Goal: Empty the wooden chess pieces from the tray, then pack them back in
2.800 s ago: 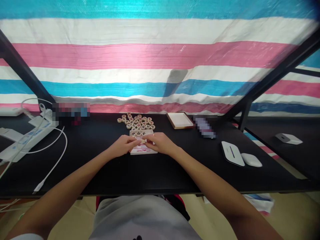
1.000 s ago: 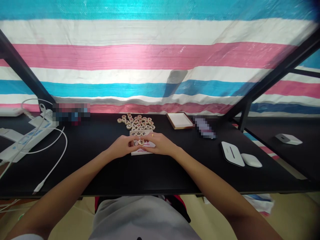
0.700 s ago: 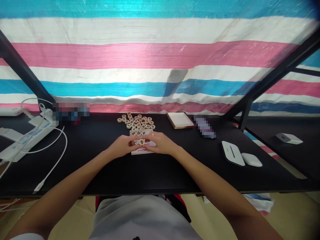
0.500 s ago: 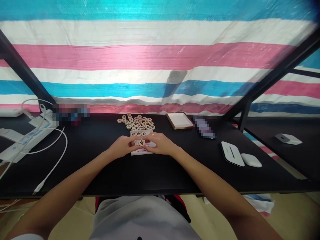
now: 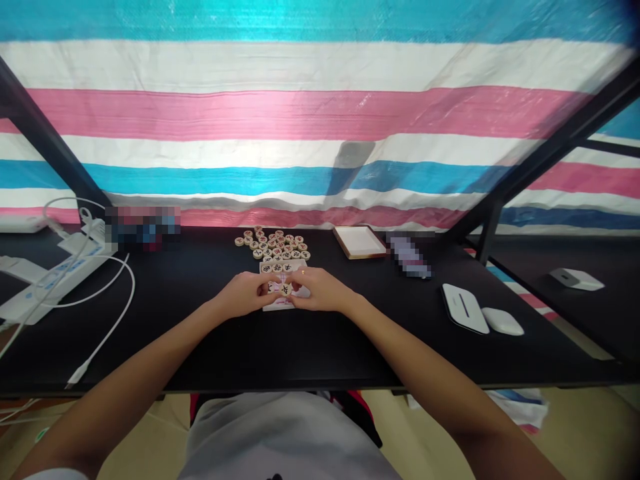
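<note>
Between the fingertips of both my hands is a round xiangqi piece [image 5: 285, 289] with a black character, face up. My left hand [image 5: 245, 293] pinches it from the left and my right hand [image 5: 320, 289] from the right, above a shallow white box [image 5: 267, 307]. Along the far side of that box lie three pieces in a row, such as the black-marked xiangqi piece [image 5: 287, 268]. Another piece shows partly beside my left fingertips. Just beyond the box is a loose cluster of xiangqi pieces [image 5: 278, 251], with red and black characters.
A box lid [image 5: 359, 241] lies open side up to the right of the pieces, near a blurred-out object [image 5: 409, 255]. Farther right are a white flat device [image 5: 465, 307] and a white mouse [image 5: 503, 321]. A power strip [image 5: 55, 283] with a white cable [image 5: 115, 330] occupies the left side.
The held piece has turned between my fingertips and shifted slightly nearer to me. My right fingers have changed position a little. The row in the box and the loose cluster look the same.
</note>
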Action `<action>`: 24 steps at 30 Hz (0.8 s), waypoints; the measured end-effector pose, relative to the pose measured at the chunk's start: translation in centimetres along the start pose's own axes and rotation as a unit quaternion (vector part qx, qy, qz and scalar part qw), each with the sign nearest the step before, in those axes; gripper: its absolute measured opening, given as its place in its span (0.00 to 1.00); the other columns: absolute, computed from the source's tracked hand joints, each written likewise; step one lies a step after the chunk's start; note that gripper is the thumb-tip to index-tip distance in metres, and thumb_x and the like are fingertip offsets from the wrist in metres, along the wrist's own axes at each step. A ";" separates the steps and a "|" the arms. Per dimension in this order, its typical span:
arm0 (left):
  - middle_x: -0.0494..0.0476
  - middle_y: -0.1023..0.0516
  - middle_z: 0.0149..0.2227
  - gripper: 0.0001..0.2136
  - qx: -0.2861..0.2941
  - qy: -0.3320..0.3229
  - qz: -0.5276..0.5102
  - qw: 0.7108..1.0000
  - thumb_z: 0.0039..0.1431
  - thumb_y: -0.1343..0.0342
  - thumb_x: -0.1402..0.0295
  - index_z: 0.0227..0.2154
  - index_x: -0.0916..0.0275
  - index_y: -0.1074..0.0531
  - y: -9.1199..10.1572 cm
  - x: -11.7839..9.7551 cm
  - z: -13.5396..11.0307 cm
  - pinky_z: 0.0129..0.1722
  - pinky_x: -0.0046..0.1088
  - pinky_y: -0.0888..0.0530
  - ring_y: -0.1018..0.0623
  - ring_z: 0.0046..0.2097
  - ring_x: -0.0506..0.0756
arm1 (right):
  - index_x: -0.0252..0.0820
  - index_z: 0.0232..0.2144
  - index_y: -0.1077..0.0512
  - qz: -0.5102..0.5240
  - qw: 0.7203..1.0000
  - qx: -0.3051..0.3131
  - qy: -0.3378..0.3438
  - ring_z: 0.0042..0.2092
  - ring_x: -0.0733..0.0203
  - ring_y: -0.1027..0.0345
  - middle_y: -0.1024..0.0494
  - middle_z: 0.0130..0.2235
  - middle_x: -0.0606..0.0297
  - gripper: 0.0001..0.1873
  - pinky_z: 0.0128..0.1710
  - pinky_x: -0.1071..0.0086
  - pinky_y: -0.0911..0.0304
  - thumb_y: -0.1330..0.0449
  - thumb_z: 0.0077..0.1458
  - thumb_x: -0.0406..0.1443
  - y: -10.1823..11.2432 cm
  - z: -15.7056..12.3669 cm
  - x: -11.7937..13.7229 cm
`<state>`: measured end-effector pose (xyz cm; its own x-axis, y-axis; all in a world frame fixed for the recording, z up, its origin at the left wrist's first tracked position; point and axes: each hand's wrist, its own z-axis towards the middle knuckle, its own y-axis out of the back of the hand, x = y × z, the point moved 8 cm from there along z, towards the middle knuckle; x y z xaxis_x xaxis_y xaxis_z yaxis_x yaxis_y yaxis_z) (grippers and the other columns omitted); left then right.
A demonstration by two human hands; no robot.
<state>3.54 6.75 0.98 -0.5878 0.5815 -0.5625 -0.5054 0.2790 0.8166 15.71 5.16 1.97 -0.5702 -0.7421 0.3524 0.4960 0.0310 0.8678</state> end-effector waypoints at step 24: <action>0.55 0.26 0.31 0.12 0.022 -0.200 0.126 0.971 0.61 0.50 0.64 0.36 0.59 0.22 -0.6 -4.0 -1.0 0.43 0.28 0.32 0.28 0.38 0.53 | 0.40 0.36 0.26 -0.052 0.999 -0.001 0.003 0.38 0.59 0.33 0.24 0.33 0.60 0.10 0.42 0.66 0.38 0.47 0.58 0.35 -0.1 0.2 -0.8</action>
<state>5.62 3.49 2.63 -0.3919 0.8836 -0.2563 -0.3458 0.1167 0.9310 15.98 5.91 1.65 -0.6152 -0.7449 0.2581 0.4356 -0.0483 0.8989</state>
